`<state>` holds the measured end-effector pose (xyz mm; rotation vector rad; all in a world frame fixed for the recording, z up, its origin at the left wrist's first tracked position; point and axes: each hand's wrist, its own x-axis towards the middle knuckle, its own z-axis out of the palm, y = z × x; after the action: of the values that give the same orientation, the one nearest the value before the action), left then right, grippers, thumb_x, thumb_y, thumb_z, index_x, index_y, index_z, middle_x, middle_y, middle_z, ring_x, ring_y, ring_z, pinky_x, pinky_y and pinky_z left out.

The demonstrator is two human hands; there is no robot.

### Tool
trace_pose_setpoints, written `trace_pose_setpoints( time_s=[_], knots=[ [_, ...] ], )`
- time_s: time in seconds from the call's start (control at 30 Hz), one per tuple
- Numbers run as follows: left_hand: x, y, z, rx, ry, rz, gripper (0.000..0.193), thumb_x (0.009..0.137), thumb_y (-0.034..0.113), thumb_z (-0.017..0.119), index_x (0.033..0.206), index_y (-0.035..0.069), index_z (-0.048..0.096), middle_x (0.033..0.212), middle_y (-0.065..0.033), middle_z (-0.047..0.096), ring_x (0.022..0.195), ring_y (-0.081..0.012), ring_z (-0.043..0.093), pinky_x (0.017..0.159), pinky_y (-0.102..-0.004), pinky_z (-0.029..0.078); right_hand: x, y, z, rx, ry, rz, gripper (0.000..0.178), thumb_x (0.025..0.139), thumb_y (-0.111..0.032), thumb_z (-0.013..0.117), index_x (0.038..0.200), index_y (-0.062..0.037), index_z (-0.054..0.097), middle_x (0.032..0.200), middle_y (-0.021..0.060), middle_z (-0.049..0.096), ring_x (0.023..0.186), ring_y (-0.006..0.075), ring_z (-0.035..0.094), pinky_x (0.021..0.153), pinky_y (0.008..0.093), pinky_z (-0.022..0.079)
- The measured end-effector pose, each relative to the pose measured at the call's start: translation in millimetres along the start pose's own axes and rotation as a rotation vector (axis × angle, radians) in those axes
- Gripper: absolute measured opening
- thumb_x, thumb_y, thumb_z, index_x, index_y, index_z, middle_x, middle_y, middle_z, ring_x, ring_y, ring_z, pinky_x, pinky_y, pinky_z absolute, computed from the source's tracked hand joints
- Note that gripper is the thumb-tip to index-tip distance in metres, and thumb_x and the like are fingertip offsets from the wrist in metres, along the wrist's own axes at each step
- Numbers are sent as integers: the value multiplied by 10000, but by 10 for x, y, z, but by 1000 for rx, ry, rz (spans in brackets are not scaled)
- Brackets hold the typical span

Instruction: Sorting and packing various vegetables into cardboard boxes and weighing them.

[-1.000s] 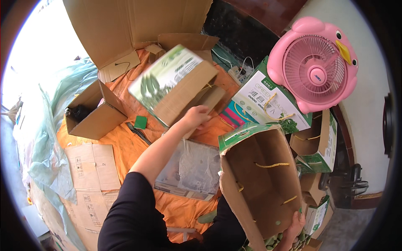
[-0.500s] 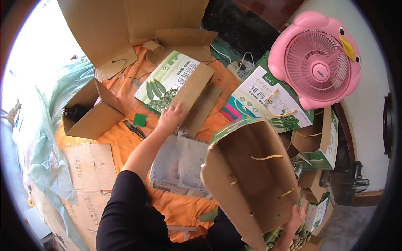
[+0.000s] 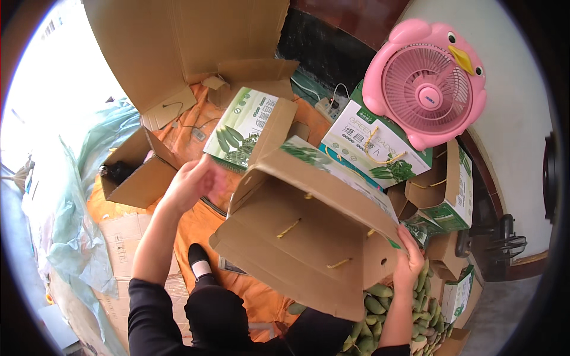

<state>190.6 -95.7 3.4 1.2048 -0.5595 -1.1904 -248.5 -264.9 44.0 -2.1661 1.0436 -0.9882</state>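
My right hand [image 3: 408,255] grips the right end of an open cardboard carton [image 3: 309,237]. The carton is tilted with its bare brown inside toward me and short yellow rope handles showing. Its printed outer side faces away. My left hand [image 3: 205,178] is off the carton, to its left, with curled fingers smeared by motion. Whether it holds anything cannot be made out. Just beyond it lies a white and green printed carton [image 3: 240,127] with a brown flap. Below my right hand, green radishes [image 3: 380,305] are heaped by my right forearm.
A pink bird-shaped fan [image 3: 427,89] rests by a printed carton [image 3: 377,142] at the right. A small open brown box [image 3: 139,169] holding something black stands at the left. Flattened cardboard [image 3: 127,249] and orange sheeting [image 3: 184,231] cover the floor. A power strip [image 3: 329,108] lies behind.
My left hand has drawn back from the printed carton toward me. The carton in my right hand has swung up and left, turning more sideways. The green card seen before is now out of sight.
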Motion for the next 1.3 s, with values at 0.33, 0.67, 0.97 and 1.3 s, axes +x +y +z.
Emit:
trace_pose_setpoints(
  time_s=[0.33,0.67,0.97,1.3],
  knots=[
    [-999,-310,232,-855,20,36,654,922,577,344,1288,43,434,1145,-153,604,984,-288,629,629,-388,574,528,-872,824,30,-204,-638,386,680,148,523,1008,-3,660,1096,142,623,1129,336,541,950,406,443],
    [-612,-393,27,-982,340,308,244,921,189,539,1130,65,513,1036,-88,625,886,-217,622,704,-328,569,362,-641,879,113,-129,-411,422,723,-25,703,1134,-30,603,1170,135,584,1085,309,534,927,380,426],
    [1019,-267,464,-1180,341,512,325,916,246,567,1165,46,505,1149,-106,564,1022,-239,560,866,-376,519,-489,325,482,188,-112,158,233,815,-27,622,1046,-12,639,996,115,619,794,157,593,659,239,468],
    [1143,-1217,1349,-214,100,-74,433,914,197,562,1300,45,437,1141,-88,593,953,-219,607,783,-364,508,-478,1141,293,135,-76,368,233,845,-85,624,1070,-27,629,977,76,659,870,145,620,748,272,492]
  ],
)
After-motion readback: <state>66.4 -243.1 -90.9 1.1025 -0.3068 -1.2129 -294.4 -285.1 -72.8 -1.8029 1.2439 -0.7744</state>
